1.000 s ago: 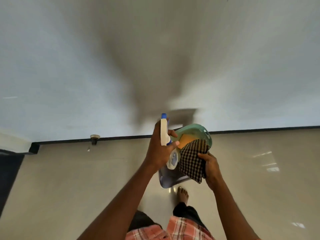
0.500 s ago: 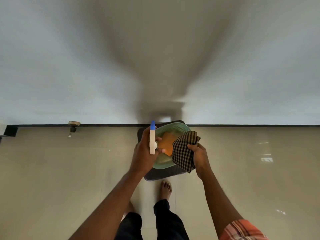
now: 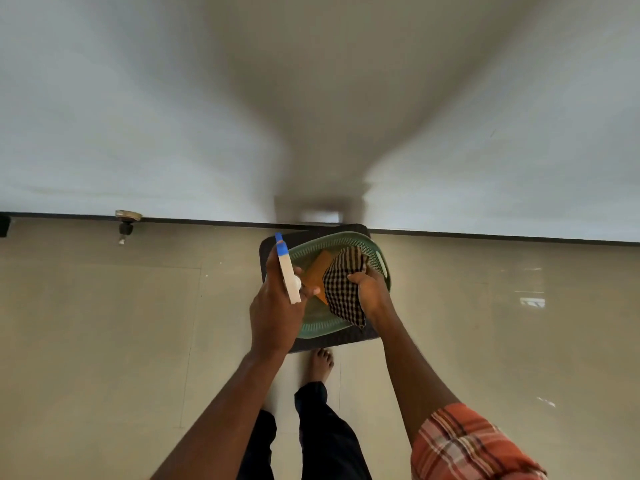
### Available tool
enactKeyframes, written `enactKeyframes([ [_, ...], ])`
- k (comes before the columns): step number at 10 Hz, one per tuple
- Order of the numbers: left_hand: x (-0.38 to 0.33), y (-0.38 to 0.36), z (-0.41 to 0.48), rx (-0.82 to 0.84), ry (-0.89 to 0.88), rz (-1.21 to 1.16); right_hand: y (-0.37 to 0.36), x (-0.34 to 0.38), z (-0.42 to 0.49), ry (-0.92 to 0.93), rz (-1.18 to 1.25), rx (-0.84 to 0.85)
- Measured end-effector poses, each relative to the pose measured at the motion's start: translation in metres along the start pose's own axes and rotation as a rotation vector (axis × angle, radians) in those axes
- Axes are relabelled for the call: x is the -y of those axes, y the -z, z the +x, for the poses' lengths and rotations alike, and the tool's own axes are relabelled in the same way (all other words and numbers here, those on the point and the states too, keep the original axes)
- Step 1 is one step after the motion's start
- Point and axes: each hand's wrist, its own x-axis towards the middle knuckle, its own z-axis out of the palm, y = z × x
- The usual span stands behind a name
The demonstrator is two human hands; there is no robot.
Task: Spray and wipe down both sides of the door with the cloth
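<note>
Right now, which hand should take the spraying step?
Left. The left hand grips the spray bottle, its blue nozzle pointing toward the white surface ahead. The right hand holds the checked cloth over the green basket, so it likely suits wiping afterwards.

There are two hands near the middle of the frame, the left hand (image 3: 273,317) and the right hand (image 3: 370,292). There is one spray bottle (image 3: 287,271), white with a blue tip, and one checked cloth (image 3: 343,285). Below them there is one green basket (image 3: 318,329), and in it one orange thing (image 3: 318,271). There is one dark mat (image 3: 339,339) under the basket. At the upper left of the frame there is one small door stopper (image 3: 126,221) on the floor. At the bottom there are two dark trouser legs (image 3: 329,427), but only one bare foot (image 3: 320,363) shows. At the lower right there is one orange checked sleeve (image 3: 467,445).
</note>
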Motion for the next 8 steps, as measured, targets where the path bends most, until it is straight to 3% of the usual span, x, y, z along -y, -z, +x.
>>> enactKeyframes([
  [2, 0.006, 0.001, -0.003, -0.013, 0.138, -0.029, -0.02, 0.0, 0.026, 0.006, -0.222, 0.13],
  [3, 0.012, 0.002, 0.001, -0.011, 0.167, -0.059, -0.023, -0.005, 0.048, 0.026, -0.407, 0.105],
  [4, 0.016, 0.003, 0.004, -0.009, 0.184, -0.058, -0.019, -0.017, 0.061, 0.153, -0.813, -0.045],
  [5, 0.015, 0.005, 0.002, 0.006, 0.19, -0.026, -0.02, -0.024, 0.05, 0.276, -0.989, -0.213],
  [8, 0.011, 0.02, -0.006, 0.126, 0.18, 0.048, -0.033, -0.042, -0.002, 0.479, -1.181, -0.28],
])
